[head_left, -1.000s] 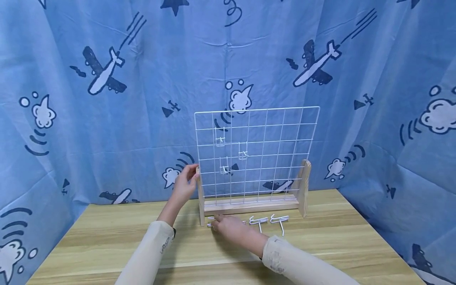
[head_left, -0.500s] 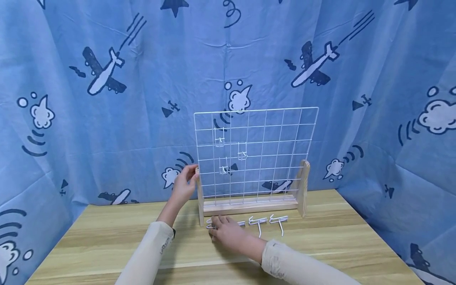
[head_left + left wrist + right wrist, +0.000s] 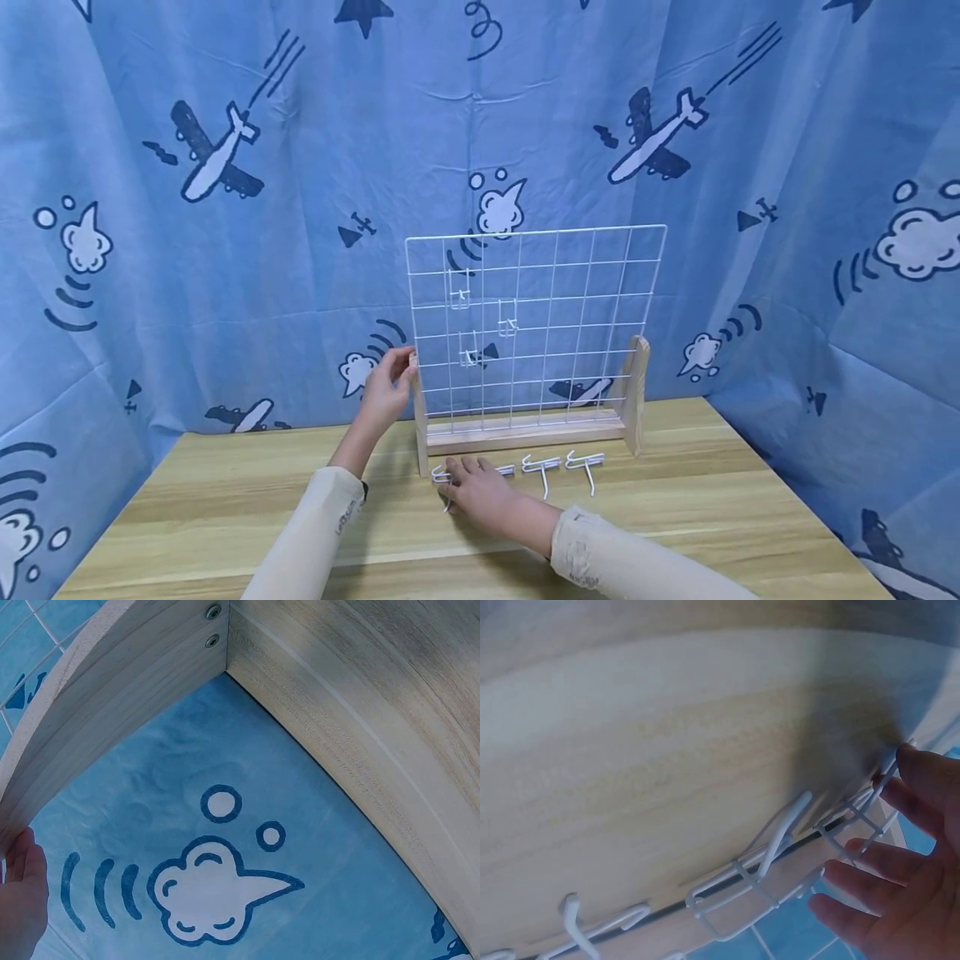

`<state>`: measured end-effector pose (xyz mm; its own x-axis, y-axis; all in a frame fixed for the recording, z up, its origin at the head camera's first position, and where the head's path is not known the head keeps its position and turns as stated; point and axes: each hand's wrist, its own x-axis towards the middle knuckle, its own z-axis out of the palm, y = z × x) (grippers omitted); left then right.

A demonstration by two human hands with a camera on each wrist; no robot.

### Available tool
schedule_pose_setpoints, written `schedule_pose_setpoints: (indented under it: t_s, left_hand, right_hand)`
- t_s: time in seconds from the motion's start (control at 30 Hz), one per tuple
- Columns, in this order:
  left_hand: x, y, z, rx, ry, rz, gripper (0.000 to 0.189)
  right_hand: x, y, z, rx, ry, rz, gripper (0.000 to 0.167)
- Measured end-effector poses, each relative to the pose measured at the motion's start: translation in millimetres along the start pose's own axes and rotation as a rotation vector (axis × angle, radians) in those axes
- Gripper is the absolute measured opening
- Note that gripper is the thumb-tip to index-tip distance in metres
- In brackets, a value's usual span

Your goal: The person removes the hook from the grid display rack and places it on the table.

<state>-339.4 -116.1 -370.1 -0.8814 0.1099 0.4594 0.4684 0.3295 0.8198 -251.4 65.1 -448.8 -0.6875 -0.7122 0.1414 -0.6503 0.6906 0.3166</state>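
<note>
A white wire grid panel (image 3: 536, 232) stands upright in a wooden base. My left hand (image 3: 386, 390) grips the top of the left wooden upright (image 3: 420, 425), with fingertips at its edge in the left wrist view. My right hand (image 3: 482, 497) is low over the table, just in front of the base. Its thumb and index finger pinch the leftmost white wire hook (image 3: 861, 811) in the right wrist view; the other fingers are spread. In the head view the hand partly covers that hook and the one beside it.
Two more white hooks, a nearer one (image 3: 542, 467) and a farther one (image 3: 585, 461), lie to the right in the row. Three hooks hang on the grid's left half, including an upper one (image 3: 460, 296). A blue patterned curtain (image 3: 300, 208) surrounds the wooden table (image 3: 247, 517).
My right hand has drawn slightly toward the table's front, and the leftmost hook shows more beside its fingers. The left hand stays on the upright. The head view has shifted a little.
</note>
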Motion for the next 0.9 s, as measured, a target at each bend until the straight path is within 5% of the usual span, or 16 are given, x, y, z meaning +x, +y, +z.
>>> schedule_pose_setpoints:
  t_s: [0.2, 0.6, 0.9]
  left_hand:
    - [-0.3, -0.5, -0.5, -0.007, -0.003, -0.01, 0.032]
    - [1.4, -0.7, 0.4, 0.01, -0.009, -0.003, 0.033]
    - [3.4, -2.0, -1.7, 0.015, -0.017, 0.008, 0.033]
  right_hand:
    - [-1.3, 5.2, -3.1, 0.017, 0.01, -0.007, 0.037]
    - [-10.5, 26.7, -8.7, 0.122, 0.211, -0.051, 0.019]
    - [-19.2, 50.4, -22.5, 0.245, 0.349, 0.025, 0.023]
